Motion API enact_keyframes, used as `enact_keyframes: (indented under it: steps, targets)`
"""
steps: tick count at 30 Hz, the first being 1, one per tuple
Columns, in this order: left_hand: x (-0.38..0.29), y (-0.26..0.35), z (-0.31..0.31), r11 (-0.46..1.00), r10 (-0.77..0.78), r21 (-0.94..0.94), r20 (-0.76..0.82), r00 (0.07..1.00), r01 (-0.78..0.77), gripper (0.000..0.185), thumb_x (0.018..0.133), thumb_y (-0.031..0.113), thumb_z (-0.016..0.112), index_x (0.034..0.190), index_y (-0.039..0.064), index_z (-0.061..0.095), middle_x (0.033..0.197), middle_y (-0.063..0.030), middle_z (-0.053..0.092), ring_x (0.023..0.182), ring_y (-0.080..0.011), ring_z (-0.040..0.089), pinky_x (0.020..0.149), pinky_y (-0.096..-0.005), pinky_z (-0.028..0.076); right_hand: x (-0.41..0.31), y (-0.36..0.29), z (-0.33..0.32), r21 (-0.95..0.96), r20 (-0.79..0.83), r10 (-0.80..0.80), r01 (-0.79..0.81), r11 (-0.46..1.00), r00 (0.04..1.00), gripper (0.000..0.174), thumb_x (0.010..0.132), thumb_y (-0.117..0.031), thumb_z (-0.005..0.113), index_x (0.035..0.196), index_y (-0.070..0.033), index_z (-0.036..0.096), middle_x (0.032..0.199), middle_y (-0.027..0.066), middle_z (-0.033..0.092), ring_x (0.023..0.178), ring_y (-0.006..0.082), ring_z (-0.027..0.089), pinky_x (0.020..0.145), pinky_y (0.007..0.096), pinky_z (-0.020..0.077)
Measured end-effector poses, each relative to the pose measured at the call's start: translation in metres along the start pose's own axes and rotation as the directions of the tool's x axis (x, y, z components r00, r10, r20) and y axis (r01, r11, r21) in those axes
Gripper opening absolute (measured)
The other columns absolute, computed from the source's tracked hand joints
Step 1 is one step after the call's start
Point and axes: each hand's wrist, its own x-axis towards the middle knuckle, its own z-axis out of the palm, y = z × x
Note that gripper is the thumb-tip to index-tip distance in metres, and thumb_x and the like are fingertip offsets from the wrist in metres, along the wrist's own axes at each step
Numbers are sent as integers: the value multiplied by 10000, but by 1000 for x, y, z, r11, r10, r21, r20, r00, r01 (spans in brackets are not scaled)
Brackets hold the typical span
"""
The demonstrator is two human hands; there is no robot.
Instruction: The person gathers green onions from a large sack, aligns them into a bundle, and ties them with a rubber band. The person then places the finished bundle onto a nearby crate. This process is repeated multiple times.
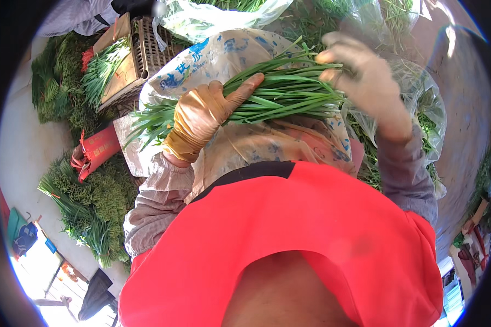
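Note:
A bundle of long flat green leaves, like garlic chives (286, 96), lies across a printed plastic sheet (237, 143) over my lap. My left hand (204, 112), in a tan glove with bare fingertips or thumb showing, is wrapped around the bundle towards its leafy end. The pale cut ends point right. My right hand (362, 77) is motion-blurred beside those ends, its fingertips near a few stalks that stick out; whether it pinches any of them is unclear.
Tied bunches of greens (98, 200) lie on the floor at the left. A plastic crate (149, 45) holds another bunch (106, 69) beside it. Near it is a red strip bundle (100, 147). Clear bags of greens (427, 106) stand right and ahead. Striped cloth (75, 18) shows top left.

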Motion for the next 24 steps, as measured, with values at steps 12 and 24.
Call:
enact_keyframes:
  steps: [12, 24]
  targets:
    - [0, 5, 9, 979, -125, -178, -133, 983, 100, 858, 790, -5, 621, 1582, 104, 310, 659, -15, 408, 512, -153, 488, 432, -317, 477, 5, -35, 72, 742, -223, 331, -60, 667, 917, 142, 940, -31, 668, 1036, 72, 659, 912, 112, 712, 802, 159, 702, 756, 302, 588]
    - [-8, 8, 10, 993, -86, -93, -147, 985, 73, 859, 771, -2, 630, 1571, 135, 348, 721, 2, 422, 563, -132, 497, 470, -287, 484, -35, 95, -60, 212, -320, 699, -671, 711, 640, 350, 985, -230, 611, 1274, -38, 572, 1070, 127, 681, 780, 178, 630, 674, 296, 506]
